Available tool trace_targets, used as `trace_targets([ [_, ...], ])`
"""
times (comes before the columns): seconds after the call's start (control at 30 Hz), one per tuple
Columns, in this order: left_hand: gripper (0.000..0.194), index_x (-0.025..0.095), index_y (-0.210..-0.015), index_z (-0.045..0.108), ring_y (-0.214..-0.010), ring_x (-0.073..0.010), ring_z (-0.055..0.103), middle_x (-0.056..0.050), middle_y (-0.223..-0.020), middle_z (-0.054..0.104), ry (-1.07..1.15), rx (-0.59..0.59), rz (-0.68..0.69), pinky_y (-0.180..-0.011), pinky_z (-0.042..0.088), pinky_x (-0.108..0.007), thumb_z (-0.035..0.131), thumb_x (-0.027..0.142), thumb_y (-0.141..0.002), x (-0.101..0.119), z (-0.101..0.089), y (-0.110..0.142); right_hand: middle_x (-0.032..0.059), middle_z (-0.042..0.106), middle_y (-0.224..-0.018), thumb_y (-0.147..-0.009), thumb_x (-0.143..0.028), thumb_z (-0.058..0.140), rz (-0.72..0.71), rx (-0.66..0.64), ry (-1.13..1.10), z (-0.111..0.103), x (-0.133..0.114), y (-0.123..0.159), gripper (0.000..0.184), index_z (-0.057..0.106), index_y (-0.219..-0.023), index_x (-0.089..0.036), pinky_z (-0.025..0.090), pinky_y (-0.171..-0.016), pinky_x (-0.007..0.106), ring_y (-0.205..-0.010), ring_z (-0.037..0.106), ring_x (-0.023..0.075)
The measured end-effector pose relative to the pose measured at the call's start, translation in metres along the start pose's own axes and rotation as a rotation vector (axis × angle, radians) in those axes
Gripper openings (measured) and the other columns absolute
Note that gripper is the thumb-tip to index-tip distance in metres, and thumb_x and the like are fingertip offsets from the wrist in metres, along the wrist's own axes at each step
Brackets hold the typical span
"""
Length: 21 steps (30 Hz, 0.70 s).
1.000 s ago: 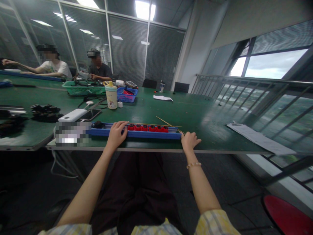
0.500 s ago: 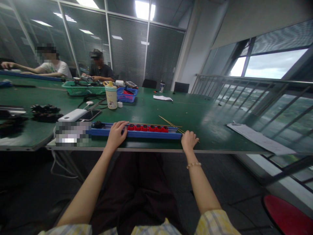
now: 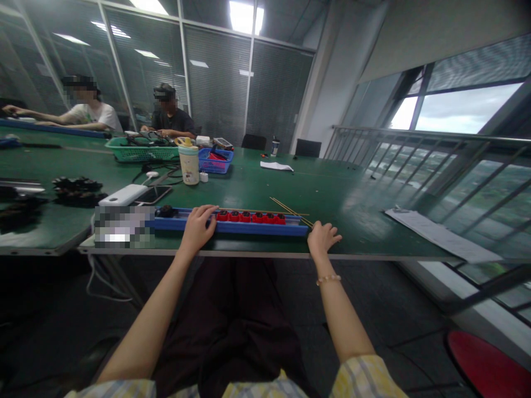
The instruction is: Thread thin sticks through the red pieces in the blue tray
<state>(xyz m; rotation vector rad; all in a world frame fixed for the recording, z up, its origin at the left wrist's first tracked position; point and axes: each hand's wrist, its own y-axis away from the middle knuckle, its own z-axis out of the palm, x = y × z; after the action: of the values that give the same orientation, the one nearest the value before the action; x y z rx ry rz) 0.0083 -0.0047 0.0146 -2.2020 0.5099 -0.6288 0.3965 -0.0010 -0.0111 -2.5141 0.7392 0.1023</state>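
A long blue rail (image 3: 228,228) lies along the near table edge, with several red parts (image 3: 251,217) in a row on it and a dark lump (image 3: 166,210) at its left end. My left hand (image 3: 198,228) lies over the rail, fingers curled across it beside the red parts. My right hand (image 3: 322,238) rests on the green table (image 3: 344,232) past the rail's right end, fingers spread. Thin wooden sticks (image 3: 290,212) lie at its fingertips.
Farther back stand a bottle (image 3: 189,165), a blue basket (image 3: 214,160) and a green basket (image 3: 141,149). A power bank (image 3: 122,194) and phone (image 3: 152,194) lie left of the rail. Two co-workers (image 3: 168,113) sit beyond. A metal railing (image 3: 431,166) runs along the right.
The wooden sticks have shifted, and their near ends no longer reach past my right hand. That hand's fingers have spread wider. My left hand has not moved.
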Motion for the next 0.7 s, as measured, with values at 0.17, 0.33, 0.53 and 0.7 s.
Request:
trace_targets([
  [0.17,0.035,0.022,-0.124,0.063,-0.111,-0.0258,0.057,-0.008,-0.121,0.064,-0.004,0.002,0.011,-0.101,0.045,-0.044,0.046,0.025,-0.093,-0.001,0.001,0.000,0.0194,0.060,-0.110,-0.093,-0.011,0.040,0.001,-0.014,-0.019,0.002,0.001,-0.001,0.032,0.070,-0.104,-0.016,0.031,-0.091,0.049,-0.109,0.051,0.0327],
  [0.33,0.035,0.021,-0.124,0.064,-0.110,-0.0255,0.057,-0.009,-0.121,0.064,-0.012,0.000,0.005,-0.101,0.045,-0.044,0.046,0.025,-0.094,-0.001,0.001,0.000,0.0145,0.060,-0.111,-0.092,-0.011,0.039,-0.014,0.089,-0.179,0.003,0.002,-0.005,0.035,0.065,-0.114,-0.020,0.033,-0.091,0.043,-0.107,0.054,0.0280],
  [0.53,0.036,0.022,-0.125,0.063,-0.112,-0.0261,0.056,-0.009,-0.122,0.064,-0.008,0.007,0.016,-0.103,0.045,-0.045,0.046,0.025,-0.094,-0.002,0.001,0.000,0.0154,0.062,-0.119,-0.096,-0.018,0.030,-0.270,0.222,-0.535,0.009,0.006,-0.018,0.040,0.059,-0.124,-0.018,0.040,-0.093,0.038,-0.114,0.054,0.0252],
  [0.7,0.037,0.021,-0.128,0.060,-0.113,-0.0266,0.055,-0.009,-0.122,0.064,-0.011,0.015,0.001,-0.103,0.045,-0.045,0.046,0.026,-0.094,-0.002,0.002,0.000,0.0122,0.060,-0.134,-0.099,-0.025,0.030,-0.589,0.214,-0.697,0.015,0.005,-0.022,0.038,0.058,-0.124,-0.021,0.039,-0.108,0.042,-0.127,0.050,0.0216],
])
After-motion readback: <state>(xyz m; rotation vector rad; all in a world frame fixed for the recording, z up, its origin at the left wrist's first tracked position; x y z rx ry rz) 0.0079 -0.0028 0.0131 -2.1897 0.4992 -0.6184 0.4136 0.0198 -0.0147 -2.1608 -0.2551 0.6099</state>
